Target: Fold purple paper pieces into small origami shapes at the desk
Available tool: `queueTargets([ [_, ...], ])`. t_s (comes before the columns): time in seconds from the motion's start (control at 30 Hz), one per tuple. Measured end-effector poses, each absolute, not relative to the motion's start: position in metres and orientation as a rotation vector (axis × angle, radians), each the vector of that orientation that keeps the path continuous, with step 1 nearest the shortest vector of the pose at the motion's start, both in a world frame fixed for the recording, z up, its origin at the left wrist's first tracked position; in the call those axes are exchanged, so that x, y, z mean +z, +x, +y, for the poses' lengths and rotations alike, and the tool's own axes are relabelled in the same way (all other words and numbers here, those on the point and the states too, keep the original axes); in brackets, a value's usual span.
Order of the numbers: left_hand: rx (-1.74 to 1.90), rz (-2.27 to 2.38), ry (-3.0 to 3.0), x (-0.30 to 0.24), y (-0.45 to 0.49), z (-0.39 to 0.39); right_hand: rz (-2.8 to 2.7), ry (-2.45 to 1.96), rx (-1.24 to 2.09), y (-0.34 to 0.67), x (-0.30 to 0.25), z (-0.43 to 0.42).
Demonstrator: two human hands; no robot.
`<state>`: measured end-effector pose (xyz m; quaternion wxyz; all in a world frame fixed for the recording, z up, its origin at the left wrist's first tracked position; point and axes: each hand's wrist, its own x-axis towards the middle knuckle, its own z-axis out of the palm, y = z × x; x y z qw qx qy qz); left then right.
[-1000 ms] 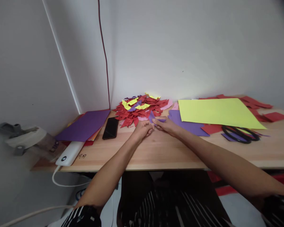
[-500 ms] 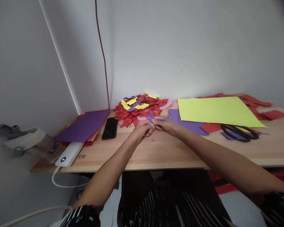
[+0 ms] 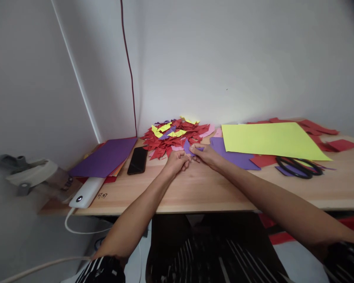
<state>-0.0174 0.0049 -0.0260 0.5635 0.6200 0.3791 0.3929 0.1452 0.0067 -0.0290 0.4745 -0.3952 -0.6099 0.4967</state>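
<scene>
Between my hands is a small piece of purple paper [image 3: 187,147], partly folded and partly covered by my fingers. My left hand [image 3: 177,160] is closed on its near left side, fingers curled. From the right, my right hand [image 3: 205,154] pinches the same piece with thumb and fingers. Just beyond lies a heap of folded paper pieces [image 3: 162,142], mostly red with some yellow, purple and pink. Right of my right hand, purple paper sheets [image 3: 233,156] lie partly under a large yellow sheet [image 3: 271,139].
Black-handled scissors [image 3: 299,168] lie at the right, near red paper strips [image 3: 321,126]. On the left are a black phone [image 3: 137,160], a stack of coloured sheets [image 3: 106,157] and a white power bank [image 3: 87,192] with its cable. A clear bottle [image 3: 44,177] stands at the far left.
The purple piece has turned slightly between my fingers, its visible part now more upright. Both hands have stayed in nearly the same place; the view has shifted a little.
</scene>
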Motion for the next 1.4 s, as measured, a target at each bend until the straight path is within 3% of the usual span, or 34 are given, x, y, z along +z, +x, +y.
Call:
queueTargets([
  [0.37,1.012,0.979,1.684,-0.028,-0.022,0.009,-1.490,-1.004,0.695,0.165,-0.010,0.014],
  [0.67,0.905,0.971,1.775,-0.033,-0.024,0.012,-1.766,-0.966,0.651,0.153,-0.017,0.009],
  [0.87,1.274,1.027,1.684,-0.024,-0.027,0.017,-1.747,-0.987,0.671,0.155,-0.024,0.015],
  [1.2,1.268,1.028,1.558,-0.020,-0.025,0.015,-1.819,-0.993,0.676,0.153,-0.025,0.011],
  [1.4,1.251,1.053,1.493,-0.024,-0.024,0.021,-1.571,-1.053,0.659,0.161,-0.027,0.017],
])
